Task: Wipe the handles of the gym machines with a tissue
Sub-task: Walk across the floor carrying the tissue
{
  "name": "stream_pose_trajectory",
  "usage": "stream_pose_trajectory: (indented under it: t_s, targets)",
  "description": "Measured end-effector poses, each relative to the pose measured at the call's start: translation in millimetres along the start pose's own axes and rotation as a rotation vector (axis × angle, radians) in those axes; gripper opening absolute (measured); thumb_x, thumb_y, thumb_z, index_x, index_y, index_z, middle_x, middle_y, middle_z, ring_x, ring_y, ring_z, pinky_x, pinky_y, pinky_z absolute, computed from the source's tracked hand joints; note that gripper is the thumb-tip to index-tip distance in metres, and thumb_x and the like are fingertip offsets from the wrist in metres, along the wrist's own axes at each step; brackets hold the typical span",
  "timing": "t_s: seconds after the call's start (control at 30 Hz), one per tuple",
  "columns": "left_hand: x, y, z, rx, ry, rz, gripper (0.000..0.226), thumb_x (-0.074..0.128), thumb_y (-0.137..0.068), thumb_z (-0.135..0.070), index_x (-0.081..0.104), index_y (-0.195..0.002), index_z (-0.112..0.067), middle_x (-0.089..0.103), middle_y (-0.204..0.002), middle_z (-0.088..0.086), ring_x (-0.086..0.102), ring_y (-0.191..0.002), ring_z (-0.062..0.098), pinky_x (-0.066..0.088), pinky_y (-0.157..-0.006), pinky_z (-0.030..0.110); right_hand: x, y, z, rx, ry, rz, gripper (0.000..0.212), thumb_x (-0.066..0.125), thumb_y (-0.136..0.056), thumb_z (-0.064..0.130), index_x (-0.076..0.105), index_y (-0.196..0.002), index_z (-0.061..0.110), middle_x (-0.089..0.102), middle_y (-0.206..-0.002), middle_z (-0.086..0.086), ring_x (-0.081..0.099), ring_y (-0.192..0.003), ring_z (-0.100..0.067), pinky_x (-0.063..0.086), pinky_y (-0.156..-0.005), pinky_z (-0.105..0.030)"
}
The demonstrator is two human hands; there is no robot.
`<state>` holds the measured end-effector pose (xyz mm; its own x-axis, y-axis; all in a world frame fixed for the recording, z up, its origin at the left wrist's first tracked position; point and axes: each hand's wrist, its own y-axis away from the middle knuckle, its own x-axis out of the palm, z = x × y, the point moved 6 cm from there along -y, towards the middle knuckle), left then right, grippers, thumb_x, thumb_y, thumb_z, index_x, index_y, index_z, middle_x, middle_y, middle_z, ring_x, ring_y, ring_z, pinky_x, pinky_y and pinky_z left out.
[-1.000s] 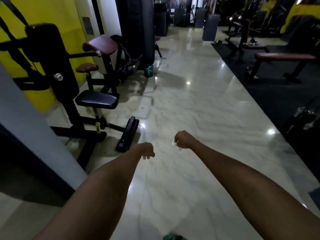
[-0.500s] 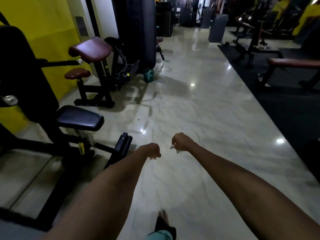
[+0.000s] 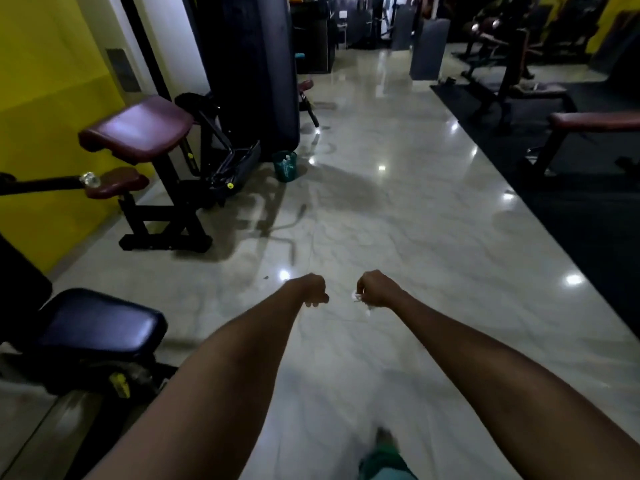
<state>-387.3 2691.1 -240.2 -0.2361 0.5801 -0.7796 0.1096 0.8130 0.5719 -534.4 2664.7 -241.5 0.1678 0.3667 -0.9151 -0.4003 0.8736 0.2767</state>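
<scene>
Both my arms reach forward over a glossy marble floor. My right hand [image 3: 378,288] is curled round a small crumpled white tissue [image 3: 356,296], which peeks out at the fingers. My left hand [image 3: 313,289] is a loose fist and holds nothing. A gym machine with a maroon pad [image 3: 138,128] stands at the left against the yellow wall. A black handle bar with a chrome end cap [image 3: 89,179] sticks out from the left edge, well apart from both hands.
A dark blue seat [image 3: 100,323] sits low at the near left. A green bucket [image 3: 285,165] stands on the floor by a tall black machine [image 3: 249,71]. Benches [image 3: 595,123] and black matting line the right side. My foot [image 3: 384,441] shows at the bottom.
The view has advanced along the floor: the left machines have slid closer and leftward. Both hands keep their pose in front of me, the tissue still in the right hand.
</scene>
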Motion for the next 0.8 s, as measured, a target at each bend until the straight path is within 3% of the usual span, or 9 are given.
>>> stream_pose_trajectory:
  t_s: [0.17,0.33,0.47,0.63,0.8]
  targets:
    - [-62.6,-106.4,-1.5,-0.006,0.007,-0.018,0.029,0.052,-0.092,-0.017,0.066,-0.101,0.007,0.070,-0.105,0.016,0.054,-0.054,0.008,0.044,-0.059,0.015,-39.9,-113.0,-44.8,-0.013,-0.040,-0.016,0.021,0.069,-0.082,0.024,0.072,-0.092,0.006,0.069,-0.098,-0.015,0.066,-0.090,-0.028,0.051,-0.074,-0.033]
    - [-139.9,-196.8,-7.5,-0.041,-0.005,-0.015,0.029,0.052,-0.092,-0.018,0.067,-0.102,0.005,0.070,-0.101,0.013,0.055,-0.057,0.010,0.043,-0.061,0.017,-92.1,-224.5,-92.3,-0.009,-0.046,0.039,0.014,0.069,-0.079,0.016,0.072,-0.083,0.003,0.072,-0.086,-0.016,0.069,-0.082,-0.023,0.052,-0.069,-0.031]
    - [-205.7,-267.6,-6.3,-0.050,-0.010,-0.062,0.026,0.052,-0.093,-0.018,0.067,-0.096,0.002,0.068,-0.093,0.012,0.056,-0.064,0.014,0.045,-0.062,0.021,-141.7,-303.0,-111.3,-0.033,-0.087,0.009,0.016,0.066,-0.084,0.017,0.072,-0.087,0.002,0.071,-0.086,-0.013,0.069,-0.080,-0.024,0.047,-0.063,-0.028]
    - [-247.9,-349.8,2.3,-0.099,0.017,0.033,0.031,0.050,-0.094,-0.018,0.065,-0.106,0.005,0.069,-0.109,0.013,0.067,-0.099,0.026,0.051,-0.088,0.032,-165.0,-402.1,-126.9,-0.069,-0.018,0.096,0.018,0.066,-0.082,0.015,0.070,-0.087,-0.002,0.071,-0.083,-0.018,0.069,-0.080,-0.027,0.051,-0.065,-0.031]
    - [-305.0,-451.4,24.1,-0.102,0.044,0.038,0.030,0.049,-0.094,-0.016,0.065,-0.106,0.006,0.068,-0.112,0.014,0.067,-0.101,0.026,0.050,-0.090,0.032,-203.6,-520.4,-145.2,-0.110,-0.017,0.053,0.018,0.066,-0.084,0.017,0.071,-0.091,0.001,0.071,-0.090,-0.018,0.068,-0.081,-0.026,0.051,-0.070,-0.031]
